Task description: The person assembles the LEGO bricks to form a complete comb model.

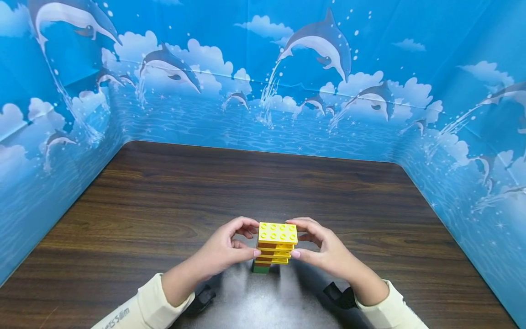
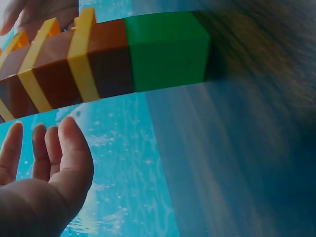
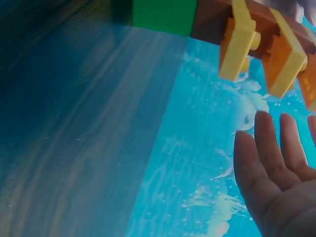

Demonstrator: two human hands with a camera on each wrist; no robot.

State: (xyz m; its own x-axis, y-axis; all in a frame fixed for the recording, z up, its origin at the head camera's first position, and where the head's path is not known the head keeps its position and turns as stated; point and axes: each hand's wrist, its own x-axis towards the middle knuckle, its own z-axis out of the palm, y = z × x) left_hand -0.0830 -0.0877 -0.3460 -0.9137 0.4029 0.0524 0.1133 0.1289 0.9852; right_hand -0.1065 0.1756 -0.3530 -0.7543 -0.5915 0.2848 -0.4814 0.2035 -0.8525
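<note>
A tower of toy building bricks (image 1: pixel 266 257) stands upright between the two hands. Its base is a green brick (image 2: pixel 168 52). Above that, brown bricks (image 2: pixel 111 57) alternate with yellow plates (image 3: pixel 284 69) that stick out to the right. A studded yellow plate (image 1: pixel 277 233) tops it. My left hand (image 1: pixel 228 244) is at the tower's left side, index finger and thumb tips by its edge. On the other side, my right hand (image 1: pixel 324 249) has its index fingertip at the top plate's far corner and its thumb near the plate edges. In both wrist views the visible fingers are extended, apart from the bricks.
The tower stands on a dark wood-grain table (image 1: pixel 255 187). A blue dolphin-print backdrop (image 1: pixel 213 114) rises along its back and sides. Black straps (image 1: pixel 340 296) hang beneath both wrists, next to cream sleeves (image 1: pixel 149 301).
</note>
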